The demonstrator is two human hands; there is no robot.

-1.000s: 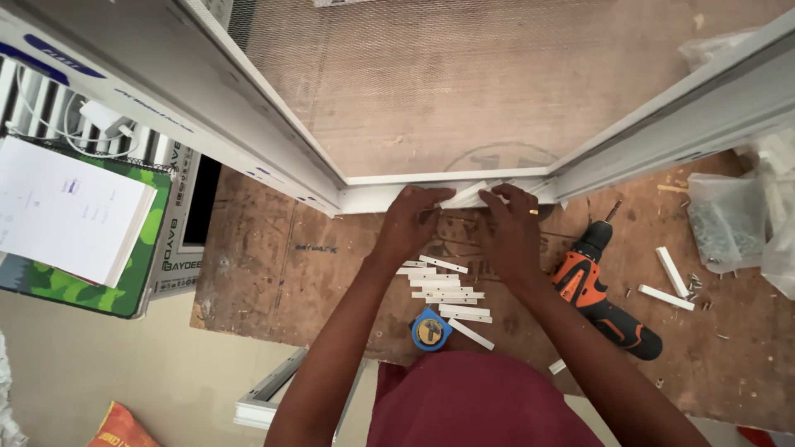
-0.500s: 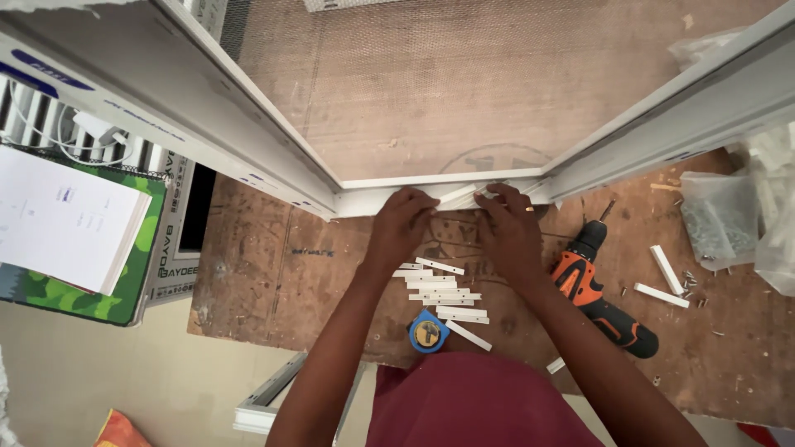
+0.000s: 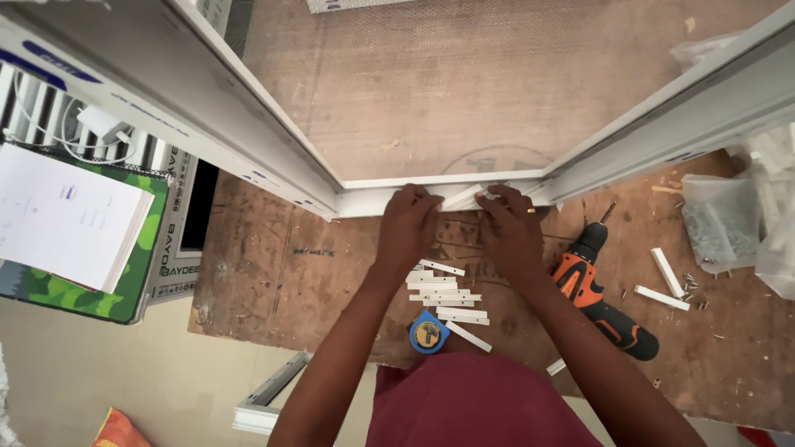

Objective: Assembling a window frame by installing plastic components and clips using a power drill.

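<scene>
While I lean over the worn brown table (image 3: 315, 273), a white window frame (image 3: 273, 157) lies across it, its long rails running out of view. My left hand (image 3: 410, 228) presses the bottom rail, fingers curled. My right hand (image 3: 513, 232) pinches a short white strip (image 3: 464, 197) against that rail. Below lie cut white strips (image 3: 443, 290), an orange drill (image 3: 600, 302) and a blue tape measure (image 3: 428, 334). My torso hides the table's near edge.
</scene>
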